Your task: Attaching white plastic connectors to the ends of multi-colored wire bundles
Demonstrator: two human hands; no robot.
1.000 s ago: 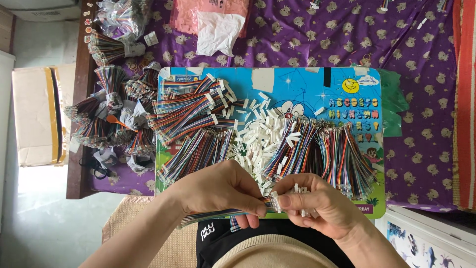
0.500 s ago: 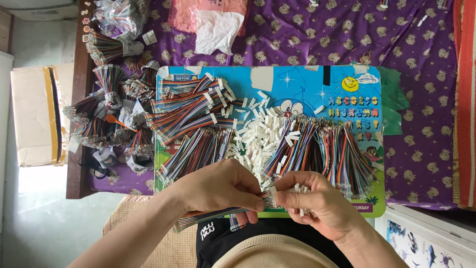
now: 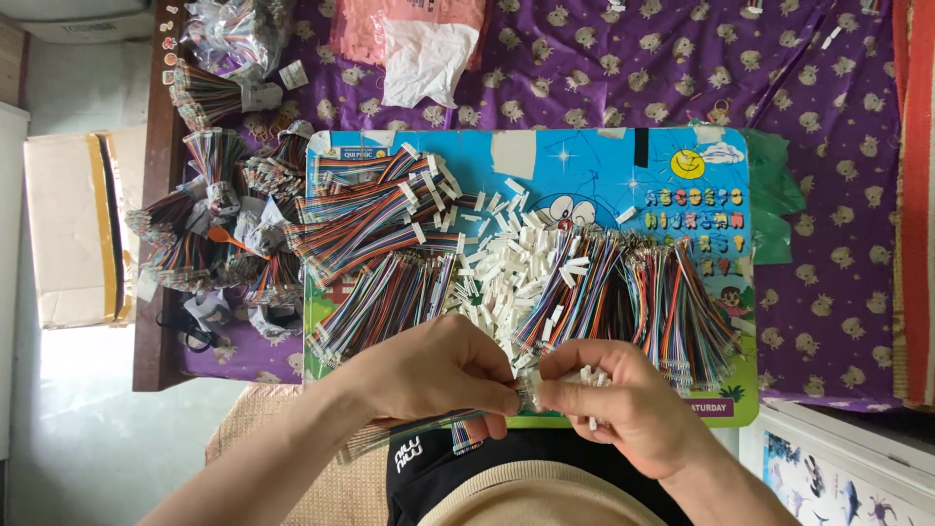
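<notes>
At the lower centre of the frame, the left hand (image 3: pixel 433 375) pinches a flat multicoloured ribbon wire strip (image 3: pixel 414 433) that trails down-left. The right hand (image 3: pixel 618 399) has its fingers curled around small white plastic connectors (image 3: pixel 587 377), touching the left fingertips. Just above, the blue cartoon-printed board (image 3: pixel 604 166) holds a heap of loose white connector housings (image 3: pixel 516 273) between bundles of coloured wires (image 3: pixel 375 229).

A table (image 3: pixel 156 321) with a dark wooden edge carries a purple patterned cloth (image 3: pixel 604 68); on the cloth lie a blue cartoon board (image 3: pixel 623 166), a crumpled white plastic bag (image 3: pixel 424 58) over a pink one (image 3: pixel 355 29), tied bundles of multicoloured ribbon wire (image 3: pixel 209 229) at the left, and a clear bag of wires (image 3: pixel 229 29) at the far corner.
</notes>
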